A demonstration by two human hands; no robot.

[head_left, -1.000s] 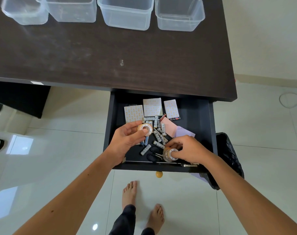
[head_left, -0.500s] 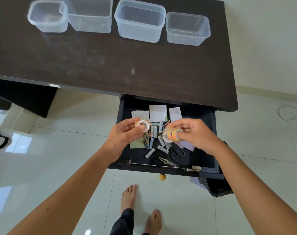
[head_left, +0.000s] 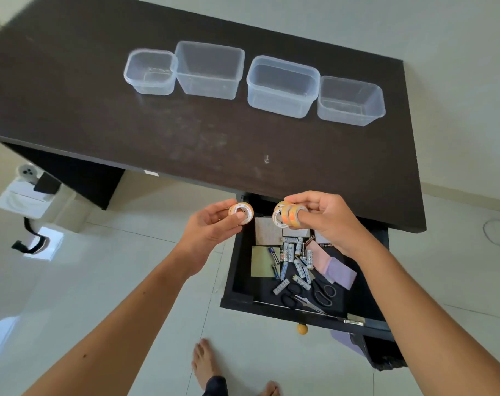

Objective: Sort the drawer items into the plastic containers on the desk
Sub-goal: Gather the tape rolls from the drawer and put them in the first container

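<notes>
My left hand (head_left: 211,230) pinches one small tape roll (head_left: 241,214) just left of the open black drawer (head_left: 237,281). My right hand (head_left: 325,221) grips two more tape rolls (head_left: 287,217) stacked side by side above the drawer's back. Both hands hover near the desk's front edge. Several batteries (head_left: 295,261), sticky-note pads (head_left: 265,261), pink and purple notes (head_left: 333,267) and black scissors (head_left: 314,295) lie in the drawer. Several clear plastic containers (head_left: 283,87) stand in a row on the dark desk (head_left: 100,115).
A small square tub (head_left: 150,71) is leftmost, a tall one (head_left: 210,70) beside it, and a low one (head_left: 350,101) rightmost. A black bin bag (head_left: 383,355) sits at the drawer's right front. My bare feet (head_left: 206,364) stand on the tiled floor below.
Both hands have risen out of the drawer with their tape rolls toward the desk edge. The view has tilted up, showing the whole row of containers.
</notes>
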